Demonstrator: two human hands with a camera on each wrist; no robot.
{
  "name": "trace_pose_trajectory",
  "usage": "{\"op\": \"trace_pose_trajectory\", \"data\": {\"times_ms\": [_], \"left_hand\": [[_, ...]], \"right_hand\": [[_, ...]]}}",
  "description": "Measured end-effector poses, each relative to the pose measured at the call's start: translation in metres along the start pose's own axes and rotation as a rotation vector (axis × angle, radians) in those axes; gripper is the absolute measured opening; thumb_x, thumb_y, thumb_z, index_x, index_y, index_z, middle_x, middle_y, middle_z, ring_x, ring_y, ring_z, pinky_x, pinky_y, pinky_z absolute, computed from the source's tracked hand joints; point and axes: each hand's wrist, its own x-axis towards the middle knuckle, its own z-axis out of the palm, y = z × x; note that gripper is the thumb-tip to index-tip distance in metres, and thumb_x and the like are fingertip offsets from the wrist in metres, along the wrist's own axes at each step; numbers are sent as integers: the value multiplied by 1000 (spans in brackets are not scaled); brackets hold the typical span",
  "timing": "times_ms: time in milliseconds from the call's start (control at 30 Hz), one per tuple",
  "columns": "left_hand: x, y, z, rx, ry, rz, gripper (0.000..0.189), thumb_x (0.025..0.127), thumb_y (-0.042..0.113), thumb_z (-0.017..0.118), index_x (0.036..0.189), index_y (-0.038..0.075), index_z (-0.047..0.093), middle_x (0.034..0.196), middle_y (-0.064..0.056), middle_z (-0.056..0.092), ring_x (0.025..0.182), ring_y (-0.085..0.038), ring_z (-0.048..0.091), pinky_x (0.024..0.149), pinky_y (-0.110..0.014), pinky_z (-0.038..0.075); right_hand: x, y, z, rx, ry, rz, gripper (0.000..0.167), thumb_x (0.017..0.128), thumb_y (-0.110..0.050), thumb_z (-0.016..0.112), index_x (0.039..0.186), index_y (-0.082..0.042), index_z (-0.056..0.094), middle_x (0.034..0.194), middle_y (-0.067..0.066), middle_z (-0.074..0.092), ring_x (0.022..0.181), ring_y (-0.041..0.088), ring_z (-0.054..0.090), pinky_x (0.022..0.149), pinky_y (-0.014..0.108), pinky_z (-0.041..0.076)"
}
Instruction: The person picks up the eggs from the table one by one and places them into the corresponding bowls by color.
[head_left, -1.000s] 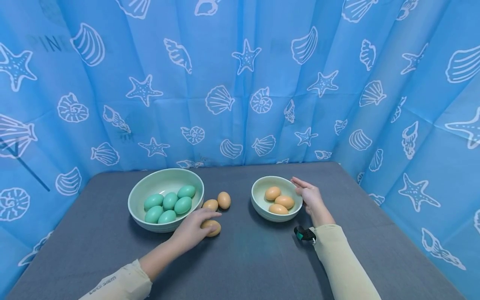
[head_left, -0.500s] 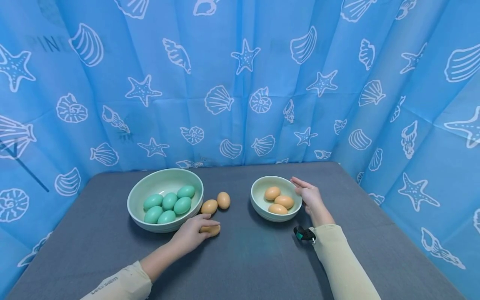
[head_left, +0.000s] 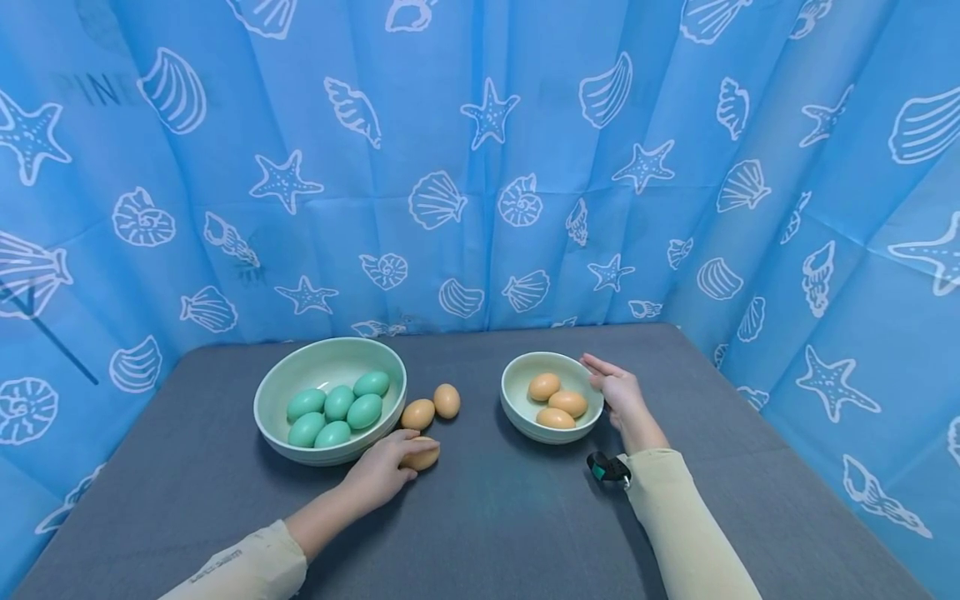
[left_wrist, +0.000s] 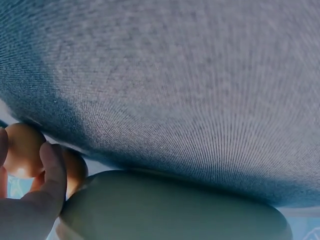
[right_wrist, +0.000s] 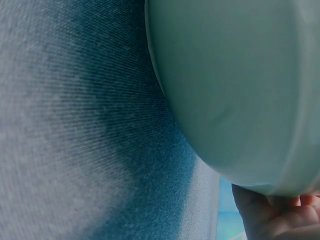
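Observation:
My left hand pinches a light-brown egg on the table, with the thumb on one side and the fingers over it. In the left wrist view the egg shows between thumb and fingers. Two more brown eggs, one nearer and one farther, lie just beyond that hand. My right hand rests against the right side of a small pale-green bowl, its fingers extended along the outside. Three brown eggs lie in this bowl. The right wrist view shows the bowl's outer wall.
A larger pale-green bowl with several green eggs stands left, close to the left hand. Grey cloth covers the table. A blue seashell curtain hangs behind. A black strap sits at the right wrist.
My left hand's fingers have shifted over the nearest brown egg, and the thumb has come round its near side. The egg has moved slightly left and away. My right hand has stayed at the small bowl.

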Motion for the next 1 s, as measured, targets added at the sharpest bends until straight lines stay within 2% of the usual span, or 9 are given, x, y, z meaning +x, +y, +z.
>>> {"op": "trace_pose_trajectory", "data": {"times_ms": [100, 233, 433, 733, 1000], "left_hand": [[1, 0, 1, 24, 8, 0, 47, 80, -9, 72, 124, 6, 67, 127, -19, 58, 117, -37, 54, 94, -53, 47], [1, 3, 3, 9, 14, -15, 48, 79, -8, 73, 125, 5, 66, 119, -13, 61, 110, -31, 57, 91, -50, 50], [2, 7, 5, -20, -1, -8, 48, 80, -6, 74, 126, 3, 65, 114, -12, 62, 106, -29, 58, 88, -48, 51], [5, 13, 5, -34, -8, 18, 47, 82, -2, 74, 128, 2, 63, 116, -13, 63, 107, -29, 58, 88, -48, 50], [12, 21, 4, -59, -16, 28, 49, 83, 0, 73, 130, 2, 61, 126, -14, 61, 116, -32, 56, 96, -50, 47]], "right_hand": [[1, 0, 0, 4, 1, 3, 48, 102, 1, 39, 149, -10, 39, 152, 9, 37, 143, 28, 26, 116, 46, 23], [1, 1, 0, 0, 10, 7, 48, 102, 0, 40, 148, -10, 40, 152, 9, 38, 143, 28, 27, 116, 46, 23], [2, 1, 0, 6, 10, 2, 47, 102, 1, 40, 148, -9, 41, 151, 10, 38, 143, 28, 28, 115, 46, 24], [1, 1, 1, 3, 6, -7, 47, 102, 1, 39, 148, -8, 40, 151, 11, 38, 142, 29, 28, 115, 46, 24], [1, 2, 0, -15, 13, 4, 48, 102, 1, 39, 149, -11, 40, 152, 8, 38, 142, 29, 29, 115, 47, 24]]}}
